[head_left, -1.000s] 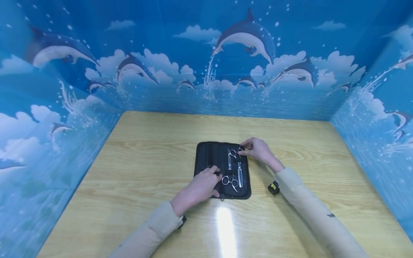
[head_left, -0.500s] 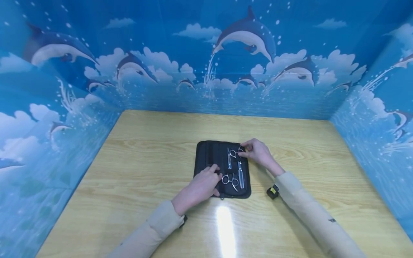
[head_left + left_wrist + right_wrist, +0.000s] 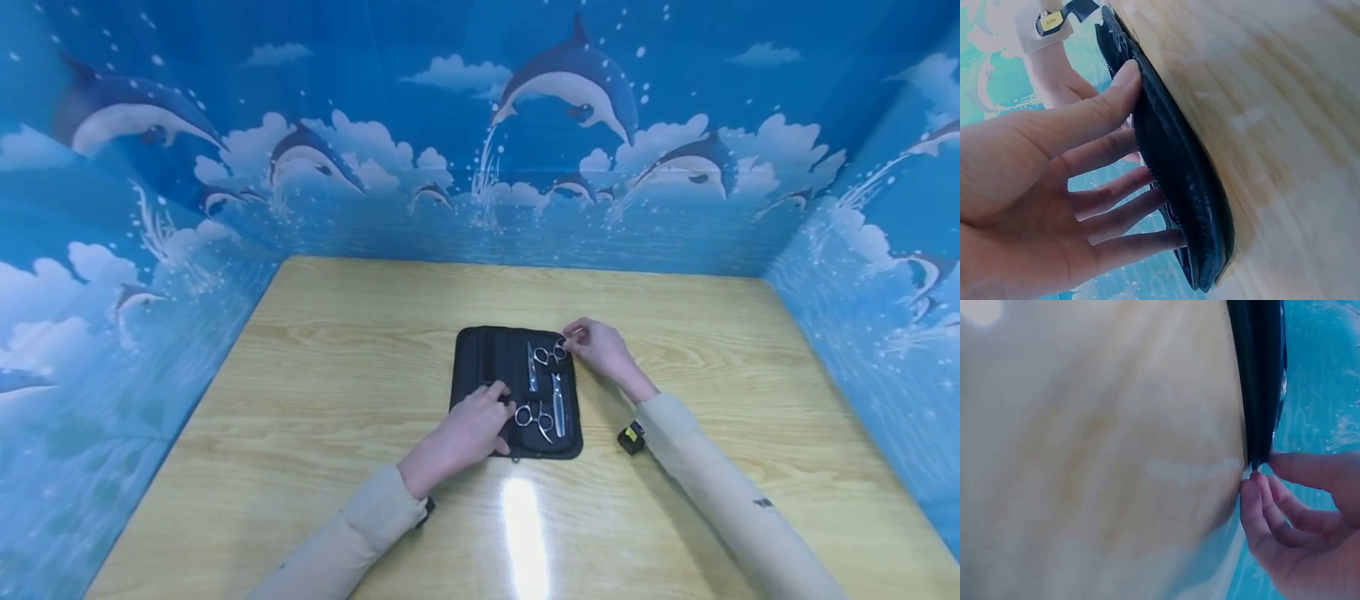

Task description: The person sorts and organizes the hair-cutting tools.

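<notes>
A black zip case (image 3: 465,350) lies spread flat on the wooden table. In its right half are two silver haircutting scissors: one pair (image 3: 532,379) with its finger rings toward me, and thinning shears (image 3: 558,404) with theirs at the far end. My left hand (image 3: 468,429) rests on the case's left half, fingers loosely extended; in the left wrist view the thumb (image 3: 1125,78) touches the zippered edge. At the far right corner, my right hand (image 3: 602,346) pinches the case edge between thumb (image 3: 1300,470) and fingertips, beside the shears' rings.
The wooden table (image 3: 360,333) extends around the case on all sides. Blue dolphin-printed sheeting (image 3: 420,225) stands along its back and sides. A small black device with a yellow label (image 3: 632,437) sits at my right wrist.
My right hand's fingertips have drawn back from the thinning shears' rings to the case's far right corner. The left hand has stayed in place.
</notes>
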`<move>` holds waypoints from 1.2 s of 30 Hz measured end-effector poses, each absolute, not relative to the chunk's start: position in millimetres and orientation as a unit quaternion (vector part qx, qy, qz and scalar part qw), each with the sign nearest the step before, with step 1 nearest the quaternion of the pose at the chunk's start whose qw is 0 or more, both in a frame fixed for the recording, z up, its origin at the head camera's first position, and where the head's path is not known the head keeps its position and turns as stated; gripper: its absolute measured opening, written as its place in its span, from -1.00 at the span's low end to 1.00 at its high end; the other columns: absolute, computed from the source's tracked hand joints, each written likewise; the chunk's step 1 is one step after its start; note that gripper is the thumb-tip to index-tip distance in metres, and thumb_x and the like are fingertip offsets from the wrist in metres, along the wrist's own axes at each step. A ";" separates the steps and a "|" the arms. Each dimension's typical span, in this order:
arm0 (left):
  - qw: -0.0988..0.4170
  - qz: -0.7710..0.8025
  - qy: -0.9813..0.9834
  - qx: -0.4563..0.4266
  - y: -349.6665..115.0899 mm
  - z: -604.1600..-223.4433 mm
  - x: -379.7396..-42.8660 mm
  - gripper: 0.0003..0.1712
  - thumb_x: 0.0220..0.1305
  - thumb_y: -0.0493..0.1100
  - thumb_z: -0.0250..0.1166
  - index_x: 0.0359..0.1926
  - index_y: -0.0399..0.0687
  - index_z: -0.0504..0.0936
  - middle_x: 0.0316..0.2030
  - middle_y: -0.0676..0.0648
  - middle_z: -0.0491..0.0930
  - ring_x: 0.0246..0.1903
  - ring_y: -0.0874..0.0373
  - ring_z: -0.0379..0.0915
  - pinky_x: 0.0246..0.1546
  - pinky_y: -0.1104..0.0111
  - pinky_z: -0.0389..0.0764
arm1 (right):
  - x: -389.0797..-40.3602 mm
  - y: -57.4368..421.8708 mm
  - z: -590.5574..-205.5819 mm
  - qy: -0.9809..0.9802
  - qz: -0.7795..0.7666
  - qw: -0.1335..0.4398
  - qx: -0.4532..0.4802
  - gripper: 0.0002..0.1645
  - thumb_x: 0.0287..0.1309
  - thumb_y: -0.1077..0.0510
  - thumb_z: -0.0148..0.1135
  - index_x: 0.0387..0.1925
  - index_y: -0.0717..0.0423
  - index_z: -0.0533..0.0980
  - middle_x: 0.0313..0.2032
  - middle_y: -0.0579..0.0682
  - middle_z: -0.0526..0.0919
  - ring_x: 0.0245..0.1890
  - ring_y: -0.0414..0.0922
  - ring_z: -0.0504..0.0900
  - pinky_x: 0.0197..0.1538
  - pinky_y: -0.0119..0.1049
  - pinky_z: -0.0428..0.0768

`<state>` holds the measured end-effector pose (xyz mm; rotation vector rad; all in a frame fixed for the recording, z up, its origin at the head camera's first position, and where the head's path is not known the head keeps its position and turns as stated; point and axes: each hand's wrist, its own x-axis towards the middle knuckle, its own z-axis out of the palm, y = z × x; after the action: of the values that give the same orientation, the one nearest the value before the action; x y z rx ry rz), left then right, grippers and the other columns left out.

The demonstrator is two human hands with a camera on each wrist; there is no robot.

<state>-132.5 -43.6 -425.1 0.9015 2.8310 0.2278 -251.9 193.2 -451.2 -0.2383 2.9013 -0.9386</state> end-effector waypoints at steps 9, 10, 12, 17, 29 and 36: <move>0.081 0.076 0.946 0.304 -45.2 -427.0 -133.4 -0.29 -0.10 0.09 0.39 0.11 -0.09 0.53 0.18 -0.16 0.37 0.05 -0.03 0.36 0.04 0.19 0.55 | -258.6 190.2 -445.4 0.962 -0.259 0.059 -0.061 -0.78 0.01 0.09 0.26 -0.36 0.16 0.62 -0.43 0.07 0.69 -0.47 -0.11 0.55 -0.24 -0.14 0.56; 0.081 0.077 0.946 0.303 -45.1 -426.8 -133.4 -0.29 -0.11 0.09 0.39 0.10 -0.09 0.53 0.17 -0.16 0.37 0.05 -0.04 0.36 0.04 0.19 0.55 | -259.3 189.9 -445.6 0.963 -0.258 0.060 -0.057 -0.78 0.00 0.09 0.26 -0.37 0.16 0.63 -0.46 0.06 0.69 -0.50 -0.13 0.54 -0.27 -0.16 0.55; 0.080 0.077 0.946 0.305 -44.6 -426.1 -133.5 -0.31 -0.11 0.09 0.39 0.09 -0.09 0.54 0.16 -0.16 0.38 0.04 -0.03 0.36 0.04 0.19 0.55 | -260.5 190.0 -446.5 0.963 -0.260 0.059 -0.045 -0.78 0.01 0.10 0.23 -0.37 0.18 0.62 -0.51 0.04 0.68 -0.57 -0.16 0.53 -0.33 -0.20 0.55; 0.069 0.081 0.944 0.313 -44.0 -427.6 -136.0 -0.36 -0.16 0.09 0.42 0.00 -0.08 0.61 0.11 -0.16 0.42 -0.01 -0.03 0.40 0.01 0.22 0.56 | -261.2 196.5 -445.2 0.945 -0.322 0.054 -0.025 -0.81 0.10 0.17 0.12 -0.31 0.24 0.51 -0.51 0.12 0.65 -0.60 -0.11 0.57 -0.49 -0.28 0.60; 0.075 0.076 0.945 0.310 -44.3 -425.4 -136.1 -0.38 -0.15 0.08 0.43 -0.01 -0.07 0.62 0.11 -0.15 0.42 -0.01 -0.03 0.39 0.00 0.24 0.57 | -262.9 189.9 -450.1 0.941 -0.321 0.095 -0.051 -0.79 0.07 0.18 0.22 -0.27 0.25 0.57 -0.35 0.17 0.69 -0.64 -0.17 0.57 -0.56 -0.36 0.63; 0.071 0.075 0.946 0.308 -45.4 -424.8 -135.5 -0.32 -0.15 0.10 0.43 0.04 -0.09 0.58 0.14 -0.15 0.42 0.02 -0.04 0.39 -0.03 0.21 0.60 | -264.5 188.6 -451.0 0.946 -0.305 0.084 -0.066 -0.80 0.02 0.22 0.17 -0.32 0.28 0.56 -0.35 0.21 0.69 -0.66 -0.18 0.58 -0.55 -0.36 0.63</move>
<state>-135.5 -45.4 -424.8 0.9264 2.8450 0.2245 -264.5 188.6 -451.0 -0.1975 2.8227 -0.9113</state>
